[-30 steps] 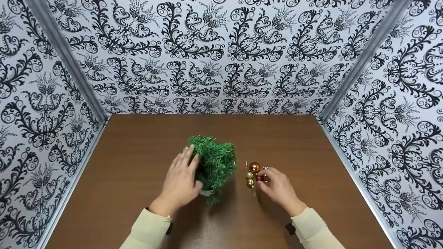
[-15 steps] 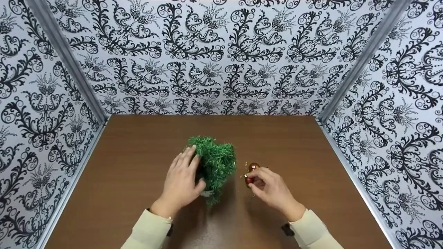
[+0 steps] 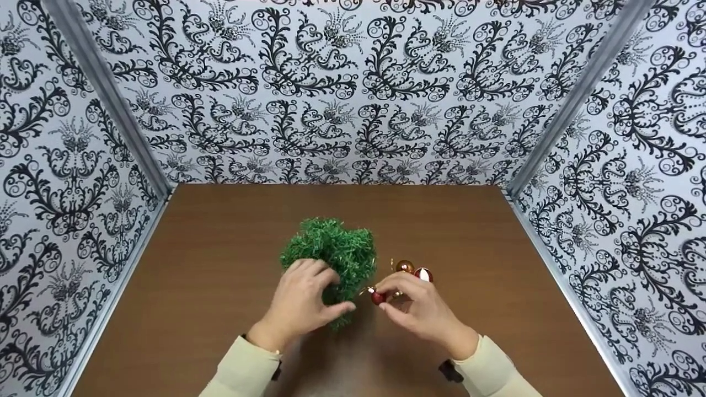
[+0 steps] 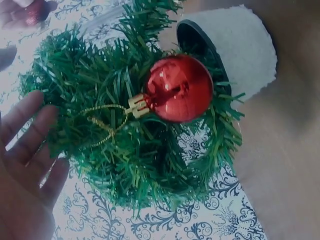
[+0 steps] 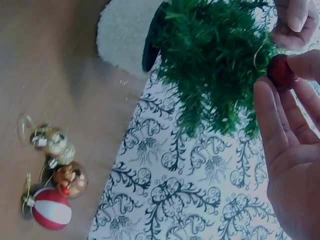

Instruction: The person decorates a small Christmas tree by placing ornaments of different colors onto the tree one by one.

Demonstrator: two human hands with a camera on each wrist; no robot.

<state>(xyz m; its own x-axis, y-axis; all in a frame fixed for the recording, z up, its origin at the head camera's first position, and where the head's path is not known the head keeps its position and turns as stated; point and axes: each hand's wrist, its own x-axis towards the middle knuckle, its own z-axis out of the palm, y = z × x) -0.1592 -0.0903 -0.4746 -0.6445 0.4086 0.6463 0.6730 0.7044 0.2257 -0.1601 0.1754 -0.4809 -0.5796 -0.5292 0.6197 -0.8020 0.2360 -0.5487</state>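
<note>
A small artificial Christmas tree (image 3: 331, 242) with green tinsel-like branches stands on the table, its fuzzy white pot (image 4: 245, 50) visible in both wrist views. On its branches lies a shiny red bauble (image 4: 182, 90) with a gold cap and cord. My left hand (image 3: 303, 300) is at the tree's near left side, fingers spread and loosely bent, holding nothing. Right of the tree, my right hand (image 3: 422, 309) pinches a small glittery dark red bauble (image 5: 282, 72) between thumb and fingers. Its gold loop points toward the branches; whether it touches them I cannot tell.
Several other baubles lie on the brown tabletop (image 3: 220, 231) beyond my right hand: a copper one (image 5: 71, 180), a red-and-white striped one (image 5: 51, 209) and gold ones (image 5: 54, 141). A patterned wall (image 3: 353, 82) closes off the back, with more walls at both sides.
My right hand has lifted the small red bauble from the group and moved it left toward the tree. My left hand has shifted from the tree's upper left side down toward its near side.
</note>
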